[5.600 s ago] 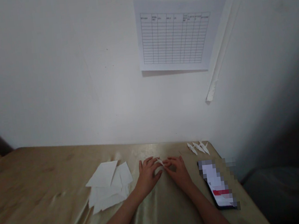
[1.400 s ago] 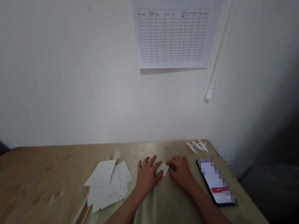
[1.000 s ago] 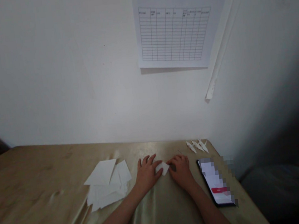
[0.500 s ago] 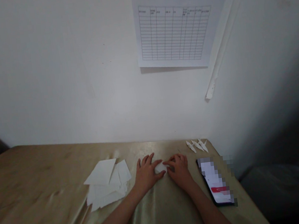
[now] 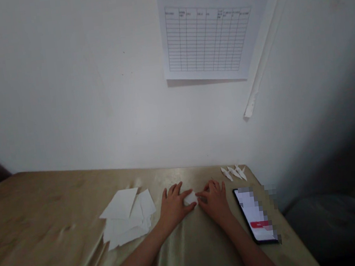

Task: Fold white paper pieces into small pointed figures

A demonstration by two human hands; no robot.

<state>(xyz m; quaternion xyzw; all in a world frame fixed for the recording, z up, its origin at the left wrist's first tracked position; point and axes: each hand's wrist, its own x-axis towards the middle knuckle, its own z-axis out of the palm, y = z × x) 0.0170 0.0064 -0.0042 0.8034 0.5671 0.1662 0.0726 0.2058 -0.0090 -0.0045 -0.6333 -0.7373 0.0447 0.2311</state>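
Observation:
A small folded piece of white paper [image 5: 190,198] lies on the tan table [image 5: 47,224] between my two hands. My left hand [image 5: 173,205] rests flat beside it, fingers spread, thumb against the paper's near edge. My right hand [image 5: 214,199] lies on the paper's right side with fingers curled down, pressing it onto the table. Most of the paper is covered by my fingers.
A loose stack of white sheets [image 5: 127,217] lies left of my hands. A phone [image 5: 256,220] with a lit screen lies to the right near the table edge. Three small folded paper pieces [image 5: 233,172] sit at the back right. A printed grid sheet [image 5: 208,37] hangs on the wall.
The folded paper, showing as a small white diamond a second ago, is now mostly covered. My right hand has slid left over it and pressed down; my left hand has stayed in place.

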